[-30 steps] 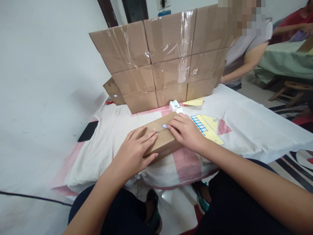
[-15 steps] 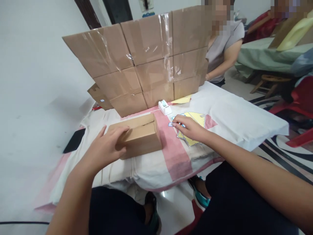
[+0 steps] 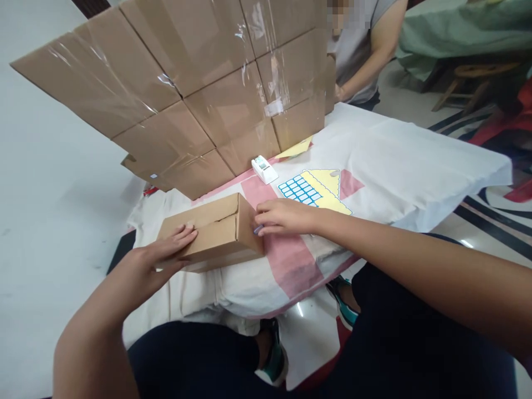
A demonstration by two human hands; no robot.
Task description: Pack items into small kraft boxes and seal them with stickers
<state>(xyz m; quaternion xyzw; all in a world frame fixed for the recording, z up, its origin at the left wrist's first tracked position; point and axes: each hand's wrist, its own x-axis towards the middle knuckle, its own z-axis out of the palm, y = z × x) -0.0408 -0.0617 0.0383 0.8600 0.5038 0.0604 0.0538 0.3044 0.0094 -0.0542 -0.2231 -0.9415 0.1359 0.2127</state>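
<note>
A closed cardboard box [image 3: 208, 227] lies on the cloth-covered table. My left hand [image 3: 166, 252] grips its left part, with fingers across the top and the thumb against the front side. At the box's right end, my right hand [image 3: 282, 216] pinches a small blue-edged label [image 3: 258, 228], its fingertips against that end face. Most of the label is hidden by the fingers. Just behind my right hand is a sheet of blue-edged labels [image 3: 300, 190], lying over yellow backing sheets [image 3: 328, 191].
A tall panel of stacked, taped cardboard boxes [image 3: 224, 105] stands along the table's far side. In front of it sits a small white device [image 3: 264, 169]. A dark flat object [image 3: 121, 249] lies at the left. Behind the panel, a person's arm [image 3: 369, 69] shows at the right.
My right hand has moved left from the label sheets to the box's end, carrying the label. My left hand has settled onto the box. The view has tilted down.
</note>
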